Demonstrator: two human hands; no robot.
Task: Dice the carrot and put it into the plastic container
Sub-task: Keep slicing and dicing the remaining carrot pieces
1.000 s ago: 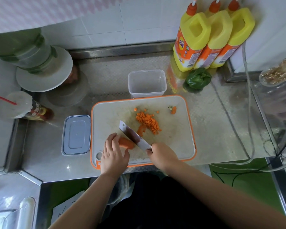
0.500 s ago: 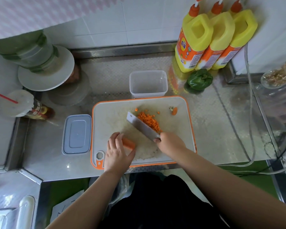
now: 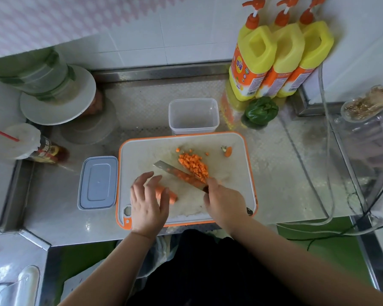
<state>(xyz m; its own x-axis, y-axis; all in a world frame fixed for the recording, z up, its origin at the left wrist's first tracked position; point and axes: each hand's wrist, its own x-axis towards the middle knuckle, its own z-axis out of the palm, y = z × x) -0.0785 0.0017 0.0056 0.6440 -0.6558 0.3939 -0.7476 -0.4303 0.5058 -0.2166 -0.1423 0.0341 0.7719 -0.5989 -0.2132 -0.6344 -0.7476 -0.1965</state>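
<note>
At the near edge of the cutting board (image 3: pixel 142 151), the left hand (image 3: pixel 148 204) is laid over the uncut carrot piece (image 3: pixel 167 194), fingers spread and mostly straight; the piece is covered, not clamped. Its long axis runs roughly left to right, with the cut end pointing right toward the knife (image 3: pixel 177 173). The left hand is the nearer hand to it.

The right hand (image 3: pixel 224 200) is wrapped around the knife handle, wrist angled inward. The blade is laid flat-ish on the board, tip pointing up-left, and the diced carrot (image 3: pixel 194 165) is touched along its far edge. Some dice appear to be sitting on the blade face.

Judgement: dice are being gathered into one heap; the remaining piece lies just left of and nearer than the blade, so the knife has to be brought back across it, perpendicular to its axis.

A carrot top (image 3: pixel 228 151) is left near the far right of the board. Beyond the board, touching or just behind its far edge, the plastic container (image 3: pixel 194 115) is seen with nothing in it. Its lid (image 3: pixel 97 183) is parked left of the board.
</note>
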